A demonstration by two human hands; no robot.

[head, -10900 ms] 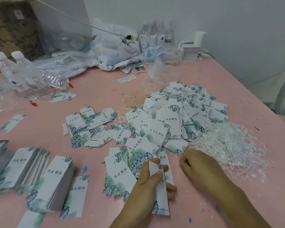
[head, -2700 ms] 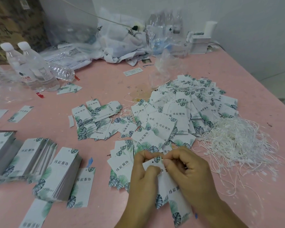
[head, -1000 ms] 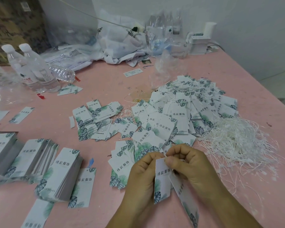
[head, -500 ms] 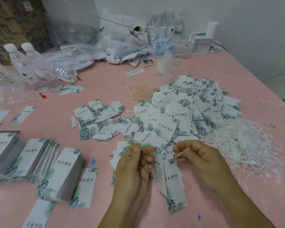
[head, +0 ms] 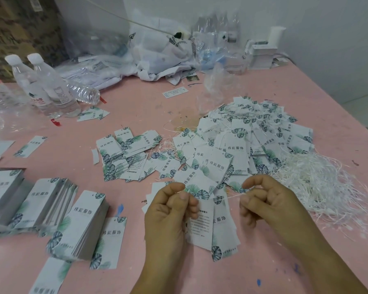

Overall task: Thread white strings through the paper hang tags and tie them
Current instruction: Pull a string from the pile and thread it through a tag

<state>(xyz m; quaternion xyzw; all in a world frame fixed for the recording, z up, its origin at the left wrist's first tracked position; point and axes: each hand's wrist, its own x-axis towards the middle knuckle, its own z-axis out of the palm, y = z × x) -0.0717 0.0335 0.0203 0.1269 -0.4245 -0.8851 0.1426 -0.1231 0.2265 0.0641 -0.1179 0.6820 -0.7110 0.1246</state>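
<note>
Two white hang tags (head: 212,228) with green leaf print hang from a thin white string (head: 234,195) stretched between my hands. My left hand (head: 170,211) pinches one string end between thumb and fingers. My right hand (head: 268,202) pinches the other end, a short way to the right. Both hands hover just above the pink table (head: 263,268). Behind them lies a large heap of strung tags (head: 238,145). A loose pile of white strings (head: 319,183) sits to the right of my right hand.
Stacks of unstrung tags (head: 81,223) stand at the left, with more at the far left (head: 4,194). A smaller scatter of tags (head: 125,155) lies centre-left. Water bottles (head: 49,90), plastic bags (head: 162,52) and a white box (head: 263,54) line the back edge.
My hands have moved apart, drawing the string taut between them. The two tags now hang lower from the string between my hands.
</note>
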